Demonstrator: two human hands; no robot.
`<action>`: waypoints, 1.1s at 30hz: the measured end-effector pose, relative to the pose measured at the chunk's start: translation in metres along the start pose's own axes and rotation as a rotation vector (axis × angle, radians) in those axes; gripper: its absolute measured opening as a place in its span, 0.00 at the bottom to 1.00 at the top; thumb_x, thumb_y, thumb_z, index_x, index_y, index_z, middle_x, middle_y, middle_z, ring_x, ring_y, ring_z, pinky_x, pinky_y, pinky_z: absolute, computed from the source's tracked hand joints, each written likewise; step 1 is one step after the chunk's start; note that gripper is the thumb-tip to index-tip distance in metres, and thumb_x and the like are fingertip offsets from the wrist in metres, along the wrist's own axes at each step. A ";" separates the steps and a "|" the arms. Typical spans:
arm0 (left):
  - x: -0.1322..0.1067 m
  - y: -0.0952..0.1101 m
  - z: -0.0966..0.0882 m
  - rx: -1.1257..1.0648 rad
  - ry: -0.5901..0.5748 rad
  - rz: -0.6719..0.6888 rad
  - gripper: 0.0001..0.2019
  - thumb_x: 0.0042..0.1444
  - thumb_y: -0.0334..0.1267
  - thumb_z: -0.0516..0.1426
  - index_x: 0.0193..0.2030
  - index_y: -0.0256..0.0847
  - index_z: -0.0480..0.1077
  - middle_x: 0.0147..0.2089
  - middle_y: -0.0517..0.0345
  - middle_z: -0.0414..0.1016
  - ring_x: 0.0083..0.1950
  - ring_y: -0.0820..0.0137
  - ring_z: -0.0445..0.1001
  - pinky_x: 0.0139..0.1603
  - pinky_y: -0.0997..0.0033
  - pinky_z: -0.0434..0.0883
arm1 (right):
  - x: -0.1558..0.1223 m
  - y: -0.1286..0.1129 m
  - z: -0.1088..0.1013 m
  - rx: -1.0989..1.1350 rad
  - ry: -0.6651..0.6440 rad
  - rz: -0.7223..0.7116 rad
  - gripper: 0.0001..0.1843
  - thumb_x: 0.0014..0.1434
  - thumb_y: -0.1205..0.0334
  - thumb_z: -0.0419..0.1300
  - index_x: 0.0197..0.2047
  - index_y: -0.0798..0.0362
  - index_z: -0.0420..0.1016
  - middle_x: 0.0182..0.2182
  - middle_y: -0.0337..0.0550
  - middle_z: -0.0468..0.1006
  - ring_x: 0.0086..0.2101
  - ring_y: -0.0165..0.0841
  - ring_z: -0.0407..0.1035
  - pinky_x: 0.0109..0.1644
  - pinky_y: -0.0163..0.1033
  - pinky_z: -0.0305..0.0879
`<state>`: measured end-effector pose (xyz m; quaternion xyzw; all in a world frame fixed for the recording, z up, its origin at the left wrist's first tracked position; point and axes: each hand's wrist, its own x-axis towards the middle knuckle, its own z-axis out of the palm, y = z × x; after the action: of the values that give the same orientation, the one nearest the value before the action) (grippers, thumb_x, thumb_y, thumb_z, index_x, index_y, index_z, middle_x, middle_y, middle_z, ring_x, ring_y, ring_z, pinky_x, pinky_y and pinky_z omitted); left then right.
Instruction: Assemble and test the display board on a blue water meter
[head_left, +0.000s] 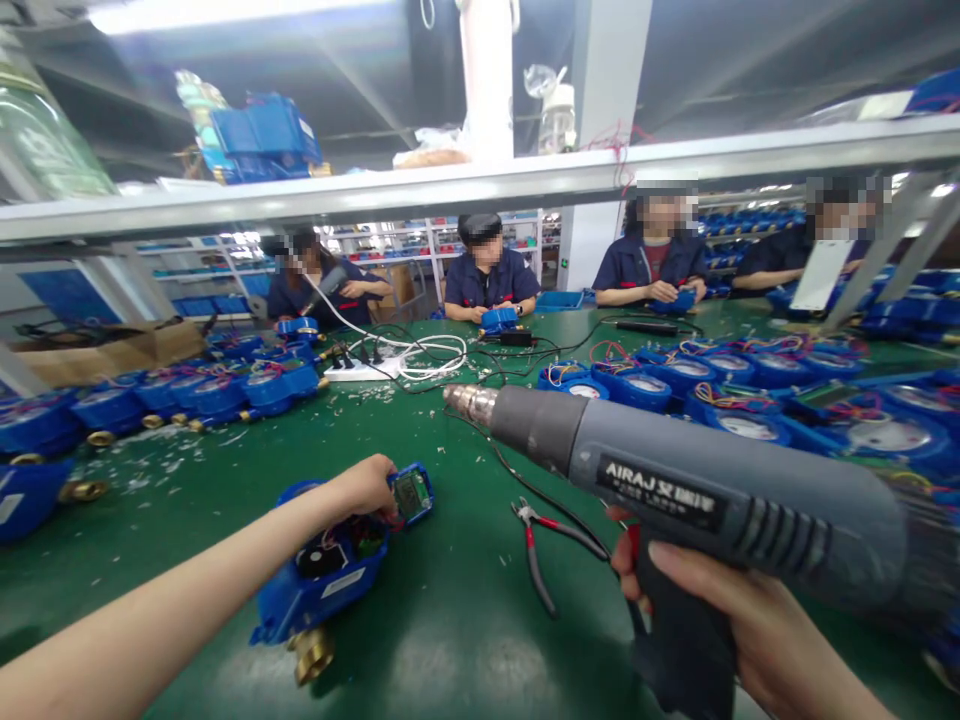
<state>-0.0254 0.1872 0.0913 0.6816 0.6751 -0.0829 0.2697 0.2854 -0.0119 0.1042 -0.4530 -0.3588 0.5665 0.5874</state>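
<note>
Left of and beyond the left hand (367, 485), blue meters (214, 395) stand in a row on the tabletop (465, 650). Directly beneath that hand lies an open blue housing (326, 598), wiring exposed, its brass fitting (313, 655) pointing towards the wearer. Judged stiff-shelled and weighted by the brass; sound hold would be on the outer walls, clear of the wires.

The left hand is closed in a pinch on the near edge of a blue-framed circuit board (412, 494), held beside the housing; the exact finger placement is partly hidden. The board is judged light, rigid and fragile: grip by the frame, not the face.

Between the hands, cutters (534, 550) lie with handles spread; the sleeved grips should give good purchase.

The right hand (709, 585) is wrapped around the handle of a heat gun (652, 465), a finger near the red trigger (634, 542). Judged bulky and top-heavy; hold by the handle only, as the metal nozzle (471, 403) may be hot.
</note>
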 end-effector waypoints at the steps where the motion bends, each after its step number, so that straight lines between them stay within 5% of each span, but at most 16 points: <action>1: 0.001 -0.002 0.000 -0.068 -0.012 0.001 0.09 0.60 0.36 0.58 0.45 0.34 0.71 0.40 0.56 0.76 0.38 0.71 0.76 0.38 0.66 0.76 | 0.011 0.000 0.006 0.110 -0.065 0.021 0.19 0.48 0.55 0.70 0.42 0.55 0.79 0.29 0.46 0.79 0.27 0.33 0.73 0.29 0.34 0.70; 8: -0.018 -0.006 -0.004 -0.414 0.036 0.069 0.11 0.61 0.31 0.57 0.51 0.35 0.68 0.37 0.59 0.75 0.33 0.73 0.75 0.35 0.69 0.75 | 0.077 0.015 0.055 0.493 -0.222 0.126 0.23 0.44 0.59 0.67 0.45 0.56 0.77 0.39 0.47 0.80 0.27 0.27 0.71 0.30 0.30 0.69; 13: -0.029 -0.008 -0.007 -0.532 0.027 0.127 0.15 0.58 0.25 0.57 0.53 0.35 0.66 0.32 0.63 0.74 0.31 0.73 0.75 0.37 0.68 0.75 | 0.107 0.046 0.087 0.635 -0.266 0.252 0.18 0.53 0.66 0.62 0.48 0.59 0.72 0.45 0.50 0.77 0.42 0.37 0.74 0.46 0.42 0.72; 19: -0.031 -0.012 -0.007 -0.588 0.037 0.168 0.16 0.58 0.24 0.56 0.54 0.35 0.65 0.30 0.65 0.71 0.30 0.73 0.74 0.37 0.68 0.74 | 0.133 0.082 0.118 0.724 -0.289 0.363 0.13 0.63 0.62 0.58 0.49 0.58 0.71 0.47 0.48 0.74 0.44 0.37 0.72 0.46 0.47 0.72; 33: -0.028 -0.014 0.006 -0.396 0.131 0.158 0.09 0.61 0.31 0.57 0.48 0.35 0.68 0.37 0.58 0.74 0.36 0.72 0.75 0.38 0.68 0.75 | 0.142 0.105 0.130 0.792 -0.289 0.317 0.29 0.64 0.59 0.56 0.66 0.52 0.54 0.57 0.54 0.66 0.50 0.43 0.69 0.48 0.50 0.70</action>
<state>-0.0396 0.1586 0.0959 0.6701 0.6387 0.1174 0.3596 0.1421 0.1394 0.0363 -0.1587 -0.1188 0.8008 0.5652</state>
